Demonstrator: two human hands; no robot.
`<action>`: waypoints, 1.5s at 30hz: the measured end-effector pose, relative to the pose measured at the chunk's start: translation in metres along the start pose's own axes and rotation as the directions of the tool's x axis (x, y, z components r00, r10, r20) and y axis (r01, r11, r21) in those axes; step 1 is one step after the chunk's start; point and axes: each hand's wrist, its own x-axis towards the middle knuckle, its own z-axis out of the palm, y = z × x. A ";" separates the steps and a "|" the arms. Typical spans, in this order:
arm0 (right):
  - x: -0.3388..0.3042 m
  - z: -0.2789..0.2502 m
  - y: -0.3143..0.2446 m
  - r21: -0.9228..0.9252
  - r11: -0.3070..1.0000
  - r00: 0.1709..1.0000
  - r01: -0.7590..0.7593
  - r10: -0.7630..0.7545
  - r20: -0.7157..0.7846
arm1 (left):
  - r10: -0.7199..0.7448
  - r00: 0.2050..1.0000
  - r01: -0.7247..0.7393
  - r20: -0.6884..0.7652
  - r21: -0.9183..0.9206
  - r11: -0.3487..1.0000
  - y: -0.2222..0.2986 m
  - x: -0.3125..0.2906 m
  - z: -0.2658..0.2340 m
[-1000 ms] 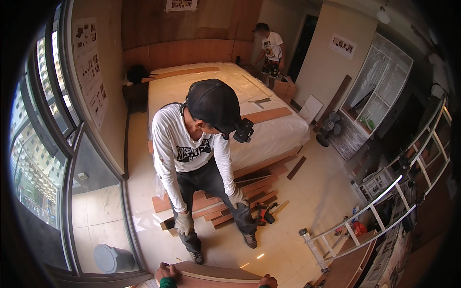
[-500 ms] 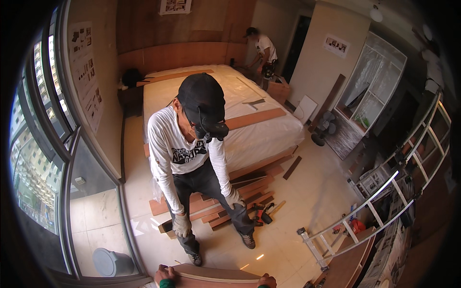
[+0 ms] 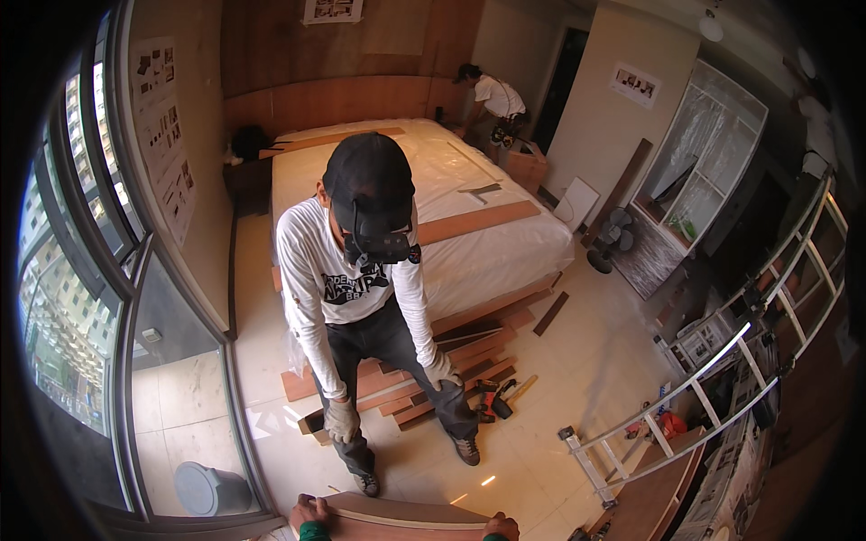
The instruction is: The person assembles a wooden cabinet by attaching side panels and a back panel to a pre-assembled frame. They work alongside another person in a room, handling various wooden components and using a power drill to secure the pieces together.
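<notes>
The wood panel (image 3: 406, 519) was located at the lower edge of the view, in front of the wearer, and was supported at both ends. The left hand (image 3: 311, 511) was closed over the panel's left end, and the right hand (image 3: 502, 526) was closed at its right end; each grip was engaged on the panel. By judgement, the work was at an intermediate stage: the panel was held but not yet set down or released, and several loose boards (image 3: 487, 350) lay stacked unevenly on the floor (image 3: 564, 469) beside the bed (image 3: 442, 171), with no fixing visible. A plastic cover was in place over the bed, and a flat strip (image 3: 483, 222) lay across it. A power drill (image 3: 494, 402) rested on the floor near the boards, not in use. A co-worker (image 3: 352, 243) stood facing the panel, gloved hands on the legs and clear of it. Containers were as follows: a grey bin (image 3: 214, 490) stood behind the glass door, contents not visible; a low wooden cabinet (image 3: 526, 169) stood beyond the bed, interior hidden; a plastic-wrapped framed cabinet (image 3: 713, 149) stood at right, where a green object (image 3: 683, 228) showed low down, inside or behind unclear.
</notes>
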 end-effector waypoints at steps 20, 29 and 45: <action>0.002 0.002 0.000 -0.064 0.998 1.000 0.004 -0.005 -0.007 | 0.028 1.000 -0.028 -0.003 0.007 1.000 -0.004 0.003 0.006; 0.099 0.086 0.099 0.009 0.981 0.981 0.192 -0.192 0.026 | 0.059 0.998 -0.059 0.000 0.023 0.998 0.001 -0.001 0.000; -0.009 -0.005 -0.009 -0.050 0.999 1.000 0.008 -0.009 -0.022 | 0.041 0.999 -0.041 0.019 0.013 0.999 -0.003 0.001 0.000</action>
